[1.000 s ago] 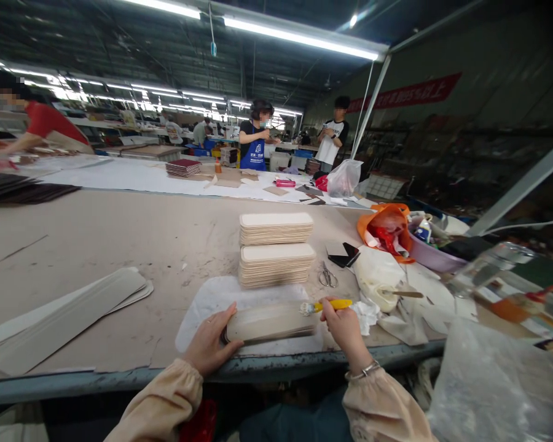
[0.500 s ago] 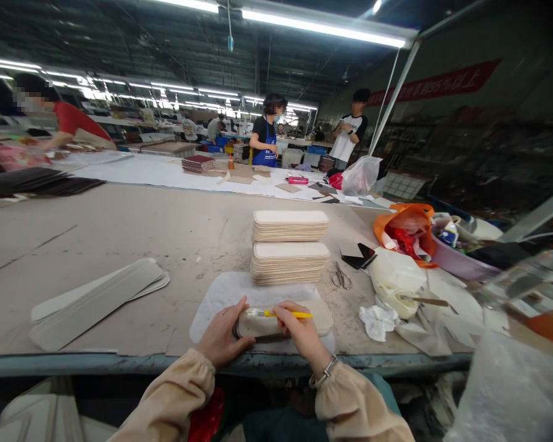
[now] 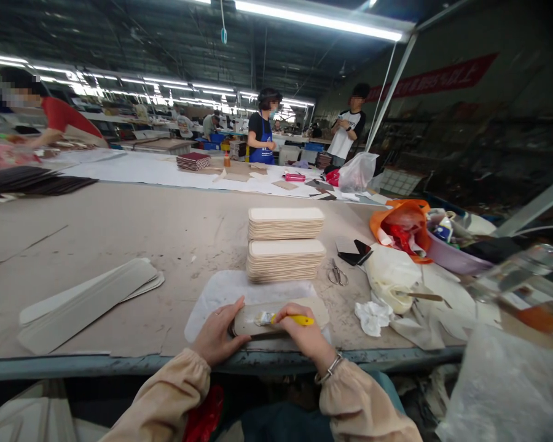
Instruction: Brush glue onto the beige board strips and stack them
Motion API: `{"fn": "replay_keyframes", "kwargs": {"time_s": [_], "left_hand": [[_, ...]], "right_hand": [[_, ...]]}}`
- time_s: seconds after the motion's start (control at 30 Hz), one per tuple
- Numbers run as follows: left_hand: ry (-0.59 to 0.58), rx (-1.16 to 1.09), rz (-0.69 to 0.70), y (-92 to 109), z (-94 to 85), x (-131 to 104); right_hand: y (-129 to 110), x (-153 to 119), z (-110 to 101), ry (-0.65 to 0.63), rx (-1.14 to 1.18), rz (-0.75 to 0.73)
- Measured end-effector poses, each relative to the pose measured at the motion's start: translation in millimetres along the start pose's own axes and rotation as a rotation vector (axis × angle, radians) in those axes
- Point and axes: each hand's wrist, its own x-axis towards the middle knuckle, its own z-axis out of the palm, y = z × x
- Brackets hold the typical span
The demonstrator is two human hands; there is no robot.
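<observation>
My right hand grips a yellow-handled paintbrush, its pale bristles lying flat on the top panel. Under the brush is a short stack of long beige round-ended panels, resting on a white sheet near the table's front edge. With thumb in front and fingers behind, my left hand clasps the left end of that stack. Just beyond stand two neat piles of cream panels, a nearer pile and a farther pile.
Loose grey-white strips lie on the left. To the right are scissors, crumpled tissue, a white container with a stick across it, an orange bag and a lilac basin. People stand at tables beyond.
The brush has shifted slightly right along the panel and its yellow handle has turned, with the bristles now showing broad side up. My left hand keeps its hold; the camera view has shifted slightly.
</observation>
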Motion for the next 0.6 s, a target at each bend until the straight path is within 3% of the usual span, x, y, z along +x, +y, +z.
{"fn": "replay_keyframes", "kwargs": {"time_s": [0.27,0.37,0.47,0.6], "left_hand": [[0.010,0.052,0.025,-0.2,-0.1,1.0],[-0.001,0.063,0.019,1.5,-0.3,0.9],[0.004,0.057,0.020,2.3,-0.9,0.6],[-0.002,0.035,0.019,1.3,-0.8,0.5]], "right_hand": [[14.1,-19.7,-86.0,0.151,-0.181,0.145],[16.0,-26.2,-101.1,0.234,-0.197,0.192],[12.5,-24.7,-86.7,0.234,-0.036,0.210],[4.7,-11.4,-34.6,0.085,0.224,0.220]]}}
